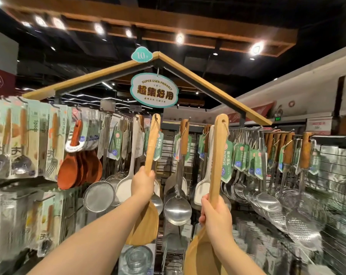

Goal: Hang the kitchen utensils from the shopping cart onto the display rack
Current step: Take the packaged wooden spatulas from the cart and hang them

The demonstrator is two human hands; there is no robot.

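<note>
My left hand (142, 182) grips the handle of a wooden spatula (152, 141), held upright with its handle hole up at a rack hook. Its blade (145, 227) hangs below my wrist. My right hand (215, 213) grips a second wooden spatula (217, 153) with a green tag (226, 161) tied to it. The top of that spatula's handle is raised near the rail of the display rack (327, 138). Its blade (199, 255) points down. The shopping cart is out of view.
The rack is crowded with hanging goods: steel ladles (177, 211), strainers (99, 197), brown wooden rice spoons (76, 171), packaged spoons (19, 143) at left, skimmers (305, 221) at right. An oval sign (154, 90) hangs under the roof-shaped frame. Glass jars (136, 259) stand below.
</note>
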